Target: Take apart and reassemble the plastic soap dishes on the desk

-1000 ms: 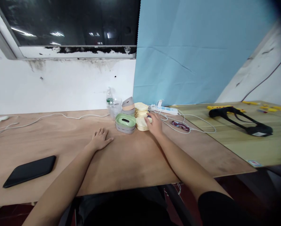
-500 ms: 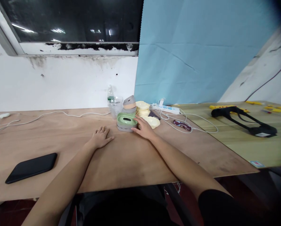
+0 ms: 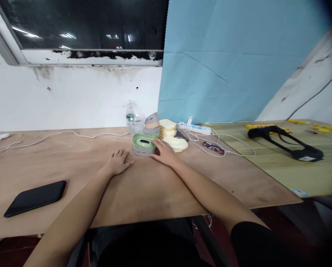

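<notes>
A small stack of oval soap dishes [image 3: 144,146], green with a dark centre slot on top and grey below, sits on the wooden table. My right hand [image 3: 166,153] grips its right side, thumb near the lower front and fingers along the rim. Left of it, my left hand [image 3: 118,163] lies flat on the tabletop with fingers spread, apart from the dishes. Behind stands another stack of grey, peach and green dishes [image 3: 152,121]. Pale yellow scalloped dishes [image 3: 167,126] are piled to its right, and a single yellow dish [image 3: 177,145] lies in front of them.
A clear bottle [image 3: 130,113] and clear plastic cups [image 3: 138,122] stand by the wall. A black phone [image 3: 35,198] lies front left. To the right are a power strip [image 3: 199,129], white cables, a purple wrapped item [image 3: 214,147] and a black strap-like frame [image 3: 287,142].
The stack of soap dishes has slid a little to the left together with my right hand. My left hand stays in place on the table.
</notes>
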`<state>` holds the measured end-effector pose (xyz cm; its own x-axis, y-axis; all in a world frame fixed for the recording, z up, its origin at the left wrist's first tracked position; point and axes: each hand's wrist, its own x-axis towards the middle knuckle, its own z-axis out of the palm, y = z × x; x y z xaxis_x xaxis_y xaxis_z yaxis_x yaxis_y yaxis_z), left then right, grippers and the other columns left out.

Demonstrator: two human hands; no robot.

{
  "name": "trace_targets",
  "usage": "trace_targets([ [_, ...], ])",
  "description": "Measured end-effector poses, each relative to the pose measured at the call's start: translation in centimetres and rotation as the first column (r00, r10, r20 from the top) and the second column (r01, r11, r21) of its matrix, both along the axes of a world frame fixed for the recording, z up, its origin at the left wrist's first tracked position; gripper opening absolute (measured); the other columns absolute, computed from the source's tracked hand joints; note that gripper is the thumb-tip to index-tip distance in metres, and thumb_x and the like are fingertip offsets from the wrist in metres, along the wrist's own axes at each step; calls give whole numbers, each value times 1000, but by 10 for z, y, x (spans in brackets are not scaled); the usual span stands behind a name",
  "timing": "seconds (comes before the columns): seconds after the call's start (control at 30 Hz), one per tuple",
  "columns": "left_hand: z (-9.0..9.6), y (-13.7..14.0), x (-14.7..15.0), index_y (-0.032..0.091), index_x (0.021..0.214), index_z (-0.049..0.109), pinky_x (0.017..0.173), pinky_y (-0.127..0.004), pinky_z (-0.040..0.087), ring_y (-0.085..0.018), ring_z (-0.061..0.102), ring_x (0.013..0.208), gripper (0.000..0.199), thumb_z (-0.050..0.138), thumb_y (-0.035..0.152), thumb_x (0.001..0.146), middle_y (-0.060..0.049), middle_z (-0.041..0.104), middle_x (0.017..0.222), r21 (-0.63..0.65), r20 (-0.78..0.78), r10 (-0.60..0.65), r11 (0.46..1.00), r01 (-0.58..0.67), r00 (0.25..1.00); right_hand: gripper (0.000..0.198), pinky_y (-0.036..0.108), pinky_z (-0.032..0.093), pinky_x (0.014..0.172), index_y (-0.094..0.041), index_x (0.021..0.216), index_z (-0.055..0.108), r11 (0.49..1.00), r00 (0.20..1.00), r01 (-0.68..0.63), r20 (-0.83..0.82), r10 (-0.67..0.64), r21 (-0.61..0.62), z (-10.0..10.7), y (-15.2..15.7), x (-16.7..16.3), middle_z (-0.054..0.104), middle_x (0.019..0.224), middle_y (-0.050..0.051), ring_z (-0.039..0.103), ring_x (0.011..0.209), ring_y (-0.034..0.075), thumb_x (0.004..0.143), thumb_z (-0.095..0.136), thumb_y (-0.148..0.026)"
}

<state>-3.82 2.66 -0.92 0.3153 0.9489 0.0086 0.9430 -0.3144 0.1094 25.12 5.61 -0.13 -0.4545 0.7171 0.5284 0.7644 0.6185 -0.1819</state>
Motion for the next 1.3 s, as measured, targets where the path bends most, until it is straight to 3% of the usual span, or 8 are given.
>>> trace_targets([
  [0.4,0,0,1,18,145,32,109,-55,20,-37,19,141,91,21,79,79,-18,24,153,-21,9,22,1000,-22,1000,61,49,32,106,-17,138,40,998,998,42,51,-44,37,-1,1,-38,29,149,15,43,126,33,83,59,-34],
  [0.7,-2,2,0,20,145,32,109,-54,20,-36,19,141,88,22,79,80,-17,24,153,-13,3,30,999,-30,1000,74,50,32,106,-18,147,25,997,999,19,34,-21,73,0,2,-41,25,152,14,39,130,34,82,59,-30],
  [0.87,-2,3,-1,19,146,30,109,-53,20,-36,20,141,89,21,79,80,-18,24,153,-11,9,17,1000,-17,1000,80,51,27,108,-16,147,22,994,999,29,-29,-26,102,5,-2,-25,24,153,15,33,134,33,80,61,-35],
  [0.97,-2,3,-1,20,144,32,109,-54,20,-36,20,141,89,22,79,79,-18,25,153,-14,10,20,1000,-20,1000,75,53,24,109,-17,145,26,994,998,32,-57,-27,106,7,-5,-6,32,149,15,33,133,33,81,58,-37],
  [1.3,-3,6,-2,20,141,37,107,-53,24,-36,25,139,86,22,78,80,-18,31,150,19,-11,-23,1000,23,1000,43,47,37,97,-16,113,63,945,952,305,-69,-298,120,2,7,57,62,117,14,52,111,33,77,63,-38],
])
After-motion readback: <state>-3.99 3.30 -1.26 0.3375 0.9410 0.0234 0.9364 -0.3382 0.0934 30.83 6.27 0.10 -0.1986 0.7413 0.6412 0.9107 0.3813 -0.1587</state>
